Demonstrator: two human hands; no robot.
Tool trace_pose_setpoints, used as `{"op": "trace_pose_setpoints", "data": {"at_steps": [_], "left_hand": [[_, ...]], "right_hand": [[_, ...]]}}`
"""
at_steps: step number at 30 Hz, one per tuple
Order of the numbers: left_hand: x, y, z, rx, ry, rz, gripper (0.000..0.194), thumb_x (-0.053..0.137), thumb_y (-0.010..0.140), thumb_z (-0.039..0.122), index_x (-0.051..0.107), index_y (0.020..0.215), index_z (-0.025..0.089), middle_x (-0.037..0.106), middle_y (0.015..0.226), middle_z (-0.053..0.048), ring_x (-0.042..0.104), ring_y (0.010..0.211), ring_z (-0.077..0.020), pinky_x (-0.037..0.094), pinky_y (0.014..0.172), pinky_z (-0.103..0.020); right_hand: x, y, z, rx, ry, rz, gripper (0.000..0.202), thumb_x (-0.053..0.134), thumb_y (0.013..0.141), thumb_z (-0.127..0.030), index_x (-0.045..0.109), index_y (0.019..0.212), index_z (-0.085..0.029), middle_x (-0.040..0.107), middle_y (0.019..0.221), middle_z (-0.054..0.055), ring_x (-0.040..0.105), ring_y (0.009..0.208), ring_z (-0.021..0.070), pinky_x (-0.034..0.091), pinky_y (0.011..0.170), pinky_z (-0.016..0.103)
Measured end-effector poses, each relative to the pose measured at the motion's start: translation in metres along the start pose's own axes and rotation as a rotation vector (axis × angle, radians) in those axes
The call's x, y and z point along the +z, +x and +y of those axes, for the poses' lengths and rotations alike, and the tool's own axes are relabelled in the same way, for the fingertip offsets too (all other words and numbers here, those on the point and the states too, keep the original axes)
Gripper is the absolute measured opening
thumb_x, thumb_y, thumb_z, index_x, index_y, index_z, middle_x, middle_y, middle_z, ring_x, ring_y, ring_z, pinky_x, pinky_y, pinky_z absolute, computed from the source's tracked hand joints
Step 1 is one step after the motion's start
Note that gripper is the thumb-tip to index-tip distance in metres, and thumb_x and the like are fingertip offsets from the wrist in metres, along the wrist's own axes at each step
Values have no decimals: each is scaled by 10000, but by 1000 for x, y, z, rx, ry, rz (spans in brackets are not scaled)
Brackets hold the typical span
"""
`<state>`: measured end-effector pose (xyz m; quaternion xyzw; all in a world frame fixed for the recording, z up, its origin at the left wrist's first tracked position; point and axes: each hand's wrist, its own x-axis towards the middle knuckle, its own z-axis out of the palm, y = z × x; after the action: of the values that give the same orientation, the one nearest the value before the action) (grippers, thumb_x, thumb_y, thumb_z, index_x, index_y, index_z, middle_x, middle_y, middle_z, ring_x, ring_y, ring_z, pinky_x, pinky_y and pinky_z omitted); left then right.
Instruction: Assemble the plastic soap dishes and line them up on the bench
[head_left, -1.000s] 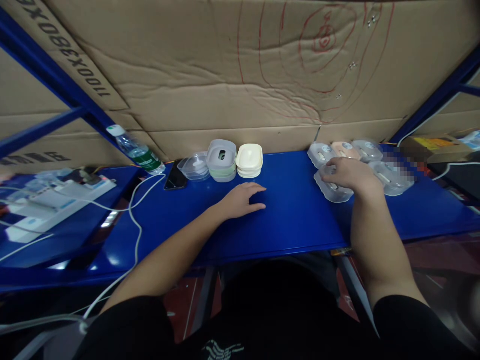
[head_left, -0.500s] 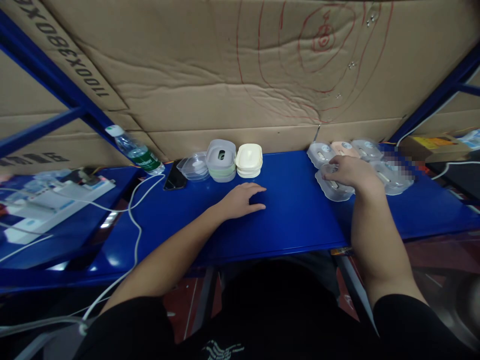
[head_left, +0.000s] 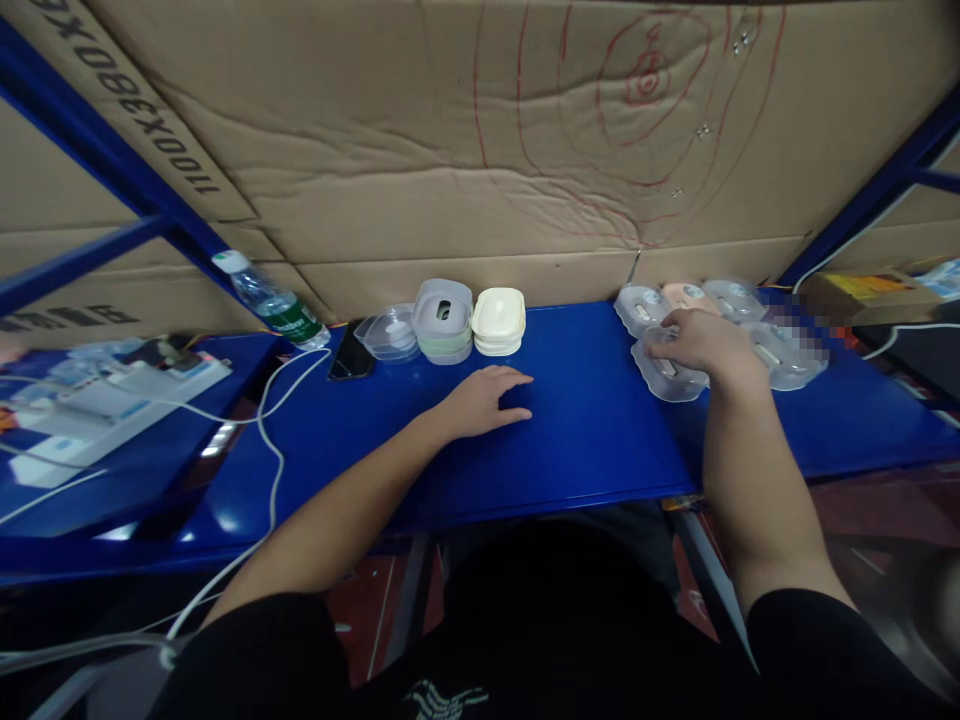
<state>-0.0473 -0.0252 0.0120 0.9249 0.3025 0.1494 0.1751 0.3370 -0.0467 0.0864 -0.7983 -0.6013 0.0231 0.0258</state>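
Note:
My left hand (head_left: 481, 402) rests over the blue tabletop, fingers stretched forward and thumb apart, with nothing in it. Just beyond it stand a stack of cream-coloured square lids or shallow boxes (head_left: 499, 322) and a stack of greyish and pale green ones (head_left: 442, 322). Beside these is a stack of clear plastic lids (head_left: 391, 332). On the right, my right hand (head_left: 701, 345) reaches over a clear plastic container (head_left: 667, 385), thumb and forefinger apart; whether they touch it I cannot tell. Several similar containers, including a peach-coloured one (head_left: 688, 297), surround that hand.
A water bottle (head_left: 277, 308) leans near a black phone (head_left: 351, 355). White cables (head_left: 276, 470) cross the left side from a power strip (head_left: 120, 415). Cardboard (head_left: 375, 130) walls the back between blue frame posts (head_left: 870, 180). A carton (head_left: 862, 297) stands far right.

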Motion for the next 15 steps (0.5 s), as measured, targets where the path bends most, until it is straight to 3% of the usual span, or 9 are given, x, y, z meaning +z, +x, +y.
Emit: {"op": "trace_pose_setpoints", "data": {"at_steps": [11,15], "left_hand": [[-1,-1,1,4,7,8,565,695,986,542,627,1450,228,668,1467,-128,623,1363,-306,476,1163,-478],[0,-2,-2,31,-3,46,545,702,984,541,639,1433,237,680,1450,-124,644,1344,-295,505,1147,-473]], "right_hand": [[5,7,10,-11,19,7,586,760,813,-556,738,1299,-228,762,1280,180,681,1210,432,539,922,531],[11,8,9,-107,72,113,649,734,851,-631,747,1297,-160,758,1256,242,676,1190,446,519,936,549]]}}
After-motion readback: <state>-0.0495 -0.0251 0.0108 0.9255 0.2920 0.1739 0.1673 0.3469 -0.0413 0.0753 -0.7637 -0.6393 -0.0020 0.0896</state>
